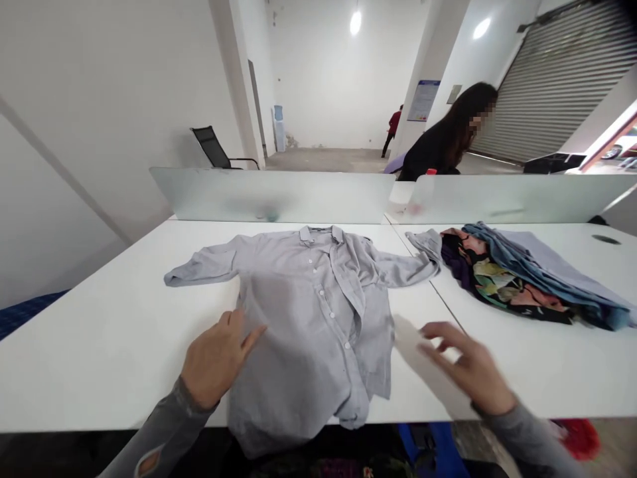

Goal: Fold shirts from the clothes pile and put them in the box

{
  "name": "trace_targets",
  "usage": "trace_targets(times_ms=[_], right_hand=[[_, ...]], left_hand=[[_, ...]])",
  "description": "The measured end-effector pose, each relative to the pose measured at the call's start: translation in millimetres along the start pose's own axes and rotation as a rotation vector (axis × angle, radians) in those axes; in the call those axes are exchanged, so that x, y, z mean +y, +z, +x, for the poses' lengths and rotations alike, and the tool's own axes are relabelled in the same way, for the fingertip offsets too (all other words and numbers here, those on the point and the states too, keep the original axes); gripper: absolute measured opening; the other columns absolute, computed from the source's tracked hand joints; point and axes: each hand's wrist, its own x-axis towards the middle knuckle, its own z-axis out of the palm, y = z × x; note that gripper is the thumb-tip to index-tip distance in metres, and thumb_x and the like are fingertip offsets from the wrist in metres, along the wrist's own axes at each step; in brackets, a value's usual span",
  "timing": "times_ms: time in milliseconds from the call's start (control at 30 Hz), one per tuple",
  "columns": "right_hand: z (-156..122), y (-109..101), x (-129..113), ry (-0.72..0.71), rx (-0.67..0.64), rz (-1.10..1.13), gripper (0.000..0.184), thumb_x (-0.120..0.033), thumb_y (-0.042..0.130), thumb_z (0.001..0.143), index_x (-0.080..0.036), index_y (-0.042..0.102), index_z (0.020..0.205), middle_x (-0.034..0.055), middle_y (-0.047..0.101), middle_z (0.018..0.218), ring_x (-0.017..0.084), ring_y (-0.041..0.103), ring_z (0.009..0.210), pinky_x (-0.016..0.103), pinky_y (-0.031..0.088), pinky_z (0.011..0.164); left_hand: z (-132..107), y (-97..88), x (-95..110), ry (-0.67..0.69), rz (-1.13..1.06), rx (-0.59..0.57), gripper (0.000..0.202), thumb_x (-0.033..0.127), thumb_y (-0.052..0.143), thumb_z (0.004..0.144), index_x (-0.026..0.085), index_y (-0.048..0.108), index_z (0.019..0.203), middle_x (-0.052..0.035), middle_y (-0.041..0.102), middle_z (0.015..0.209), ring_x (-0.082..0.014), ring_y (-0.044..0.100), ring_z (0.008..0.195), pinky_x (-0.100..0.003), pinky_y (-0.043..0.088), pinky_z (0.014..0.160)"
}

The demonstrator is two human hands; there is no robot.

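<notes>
A light grey button-up shirt (308, 312) lies spread face up on the white table (99, 332), sleeves out to both sides, its hem hanging over the near edge. My left hand (216, 358) rests flat on the shirt's lower left side, fingers stretched out. My right hand (468, 368) is to the right of the shirt and holds a flat white board (423, 362), fingers curled over its top. The board lies slantwise on the table beside the shirt's right edge.
A pile of folded clothes (522, 279), blue and patterned, lies at the right on the adjoining table. Frosted divider panels (273, 194) run along the far edge. A person in black (438, 143) stands behind them. An office chair (213, 147) stands at the back left.
</notes>
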Motion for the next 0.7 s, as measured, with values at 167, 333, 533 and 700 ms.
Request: trace_targets(times_ms=[167, 333, 533, 700], right_hand=[[-34, 49, -30, -0.22, -0.17, -0.14, 0.038, -0.034, 0.061, 0.085, -0.025, 0.062, 0.122, 0.0112, 0.062, 0.123, 0.027, 0.058, 0.111, 0.045, 0.053, 0.092], [-34, 56, -21, -0.044, 0.067, 0.044, 0.024, -0.031, 0.048, 0.093, -0.023, 0.065, 0.108, 0.009, 0.067, 0.11, 0.023, 0.062, 0.101, 0.04, 0.053, 0.089], [-35, 3, -2, 0.128, 0.142, 0.309, 0.029, -0.038, 0.053, 0.09, -0.023, 0.061, 0.114, 0.0078, 0.063, 0.121, 0.025, 0.057, 0.115, 0.045, 0.041, 0.105], [-45, -16, -1, 0.203, 0.262, 0.5, 0.018, -0.038, 0.055, 0.086, -0.024, 0.062, 0.096, 0.0071, 0.068, 0.107, 0.026, 0.062, 0.103, 0.041, 0.05, 0.091]], left_hand=[[-34, 1.8, 14, -0.017, 0.089, -0.117, 0.049, 0.063, 0.037, 0.09, 0.02, 0.058, 0.096, -0.0087, 0.064, 0.084, -0.024, 0.064, 0.065, -0.029, 0.034, 0.049], [-56, 26.3, 10, -0.106, 0.081, -0.215, 0.043, 0.055, 0.038, 0.093, 0.017, 0.057, 0.092, -0.0107, 0.065, 0.088, -0.0251, 0.067, 0.073, -0.03, 0.037, 0.052], [-67, 45.7, -2, -0.126, -0.067, -0.082, 0.023, 0.023, 0.031, 0.095, 0.019, 0.052, 0.085, -0.0087, 0.064, 0.086, -0.0225, 0.066, 0.077, -0.03, 0.041, 0.061], [-63, 46.4, -35, -0.364, -0.522, 0.112, 0.018, 0.031, 0.038, 0.089, 0.023, 0.046, 0.075, -0.0025, 0.06, 0.071, -0.0196, 0.06, 0.071, -0.028, 0.043, 0.064]])
